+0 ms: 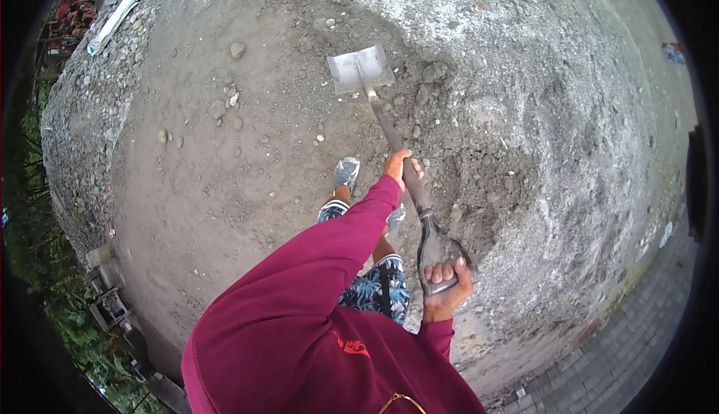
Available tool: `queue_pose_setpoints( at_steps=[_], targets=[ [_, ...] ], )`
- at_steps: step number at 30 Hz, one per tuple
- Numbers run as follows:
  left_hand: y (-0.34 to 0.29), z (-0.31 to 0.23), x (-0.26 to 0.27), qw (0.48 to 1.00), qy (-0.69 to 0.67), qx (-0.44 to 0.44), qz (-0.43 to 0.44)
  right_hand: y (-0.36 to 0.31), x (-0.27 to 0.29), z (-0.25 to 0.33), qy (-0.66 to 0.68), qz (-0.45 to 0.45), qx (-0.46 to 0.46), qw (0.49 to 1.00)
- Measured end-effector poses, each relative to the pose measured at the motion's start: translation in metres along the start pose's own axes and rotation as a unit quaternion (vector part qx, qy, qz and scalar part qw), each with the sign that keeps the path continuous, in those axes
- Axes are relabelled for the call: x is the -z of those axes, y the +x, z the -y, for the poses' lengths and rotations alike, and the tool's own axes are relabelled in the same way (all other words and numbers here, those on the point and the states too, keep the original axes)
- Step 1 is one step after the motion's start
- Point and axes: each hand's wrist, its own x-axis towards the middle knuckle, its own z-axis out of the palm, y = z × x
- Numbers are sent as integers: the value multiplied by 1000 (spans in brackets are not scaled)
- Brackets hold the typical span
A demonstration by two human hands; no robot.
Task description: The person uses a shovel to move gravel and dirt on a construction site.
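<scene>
I hold a long shovel with both hands, its shaft running from near my body up and away to the left. My left hand is wrapped round the middle of the wooden shaft. Closed on the D-shaped grip at the near end is my right hand. The wide metal blade is at the far end, over brown dirt, with no load of soil visible on it. Whether the blade touches the ground I cannot tell. Loose dark soil lies right of the shaft.
A grey sand and gravel heap rises on the right, with paving bricks beyond it at lower right. Stones are scattered on the dirt at left. A pebble pile and green plants border the far left.
</scene>
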Motion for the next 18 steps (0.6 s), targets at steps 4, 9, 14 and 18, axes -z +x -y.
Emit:
queue_pose_setpoints(
  at_steps=[4, 9, 14, 18],
  targets=[
    [16, -80, -50, 994, -30, -37, 99, 79, -135, -43, 20, 28, -21, 999],
    [-2, -141, -124, 998, -2, -26, 58, 85, -251, -12, 70, 97, 14, 993],
    [1, -202, -176, 999, -29, 35, 20, 121, -343, -2, 135, 282, 12, 950],
    [73, -265, -205, 966, 56, -213, 133, 192, -414, -23, 247, 285, 116, 919]
  ],
)
